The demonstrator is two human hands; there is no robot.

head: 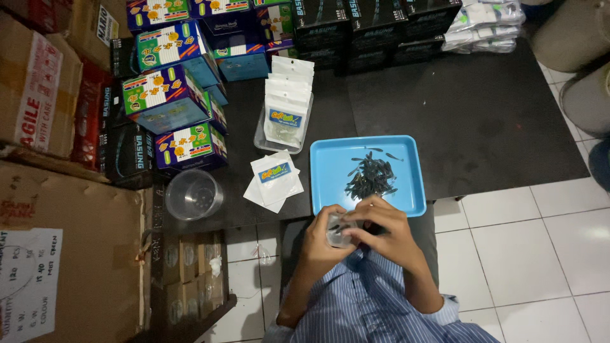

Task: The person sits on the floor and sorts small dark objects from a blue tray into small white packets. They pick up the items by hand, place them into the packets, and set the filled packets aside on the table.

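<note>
My left hand [322, 238] holds a small clear pouch [335, 230] at my lap, just below the blue tray's near edge. My right hand [385, 230] has its fingers at the mouth of the pouch, pinching something small and dark that I cannot make out. The blue tray [330, 184] lies on a black mat and carries a heap of small dark pieces [372, 176]. Left of the tray lie a few flat white pouches [276, 179]. Behind them a clear holder contains a stack of the same white pouches [287, 101].
A clear plastic cup [192, 194] stands left of the loose pouches. Colourful boxes [168, 95] and black boxes [375, 25] line the back and left. Brown cartons [57, 209] fill the left side. White floor tiles [546, 254] lie to the right.
</note>
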